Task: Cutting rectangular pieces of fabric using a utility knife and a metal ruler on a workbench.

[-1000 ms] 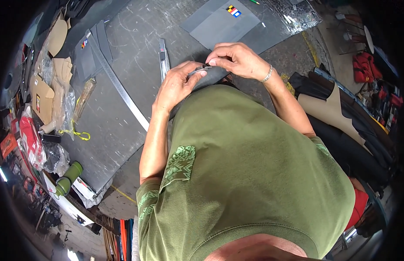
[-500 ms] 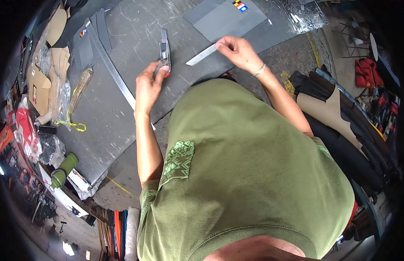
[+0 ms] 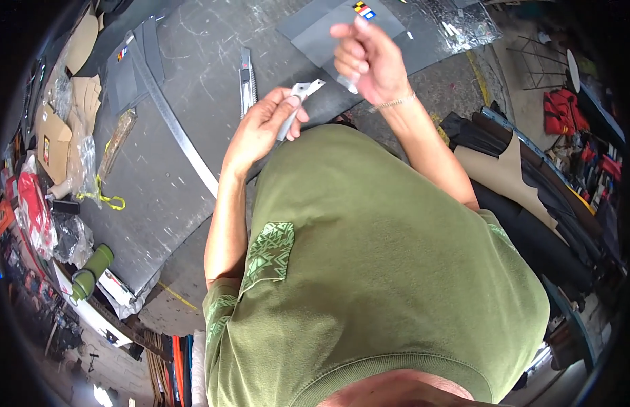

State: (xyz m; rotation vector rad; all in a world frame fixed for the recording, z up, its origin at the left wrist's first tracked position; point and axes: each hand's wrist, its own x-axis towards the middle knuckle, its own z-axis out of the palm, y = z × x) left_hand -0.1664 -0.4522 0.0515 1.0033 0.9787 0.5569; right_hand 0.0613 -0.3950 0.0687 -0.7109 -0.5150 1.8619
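Left hand: left hand (image 3: 261, 129) raised over the dark surface (image 3: 193, 81), fingers closed on the lower end of a grey metal strip (image 3: 298, 102).
Right hand: right hand (image 3: 366, 57) lifted higher, fingers curled; something small and pale seems pinched below the fingertips, too blurred to identify, so whether it grips anything cannot be told.
Strip, place: in the air in front of the chest, between the 2 hands, clear of the surface.
Strip, axis: long axis runs from lower left to upper right in the head view; the free, slant-cut end points up and right toward the right hand.
Strip, handling: judged thin and possibly sharp-edged; best held by its flat faces near the base, with thumb pressure steady so the free end does not waver, and the other hand brought to the tip from the side, not across the edge.
Surface items: a grey snap-off knife body (image 3: 246, 81) lies lengthwise beside the left hand; a long metal ruler (image 3: 176, 132) lies diagonally; a grey sheet (image 3: 315, 34) with a small coloured label at the far edge.
Left margin: cardboard pieces (image 3: 47, 136), a yellow cord (image 3: 101, 198), a green bottle (image 3: 91, 271).
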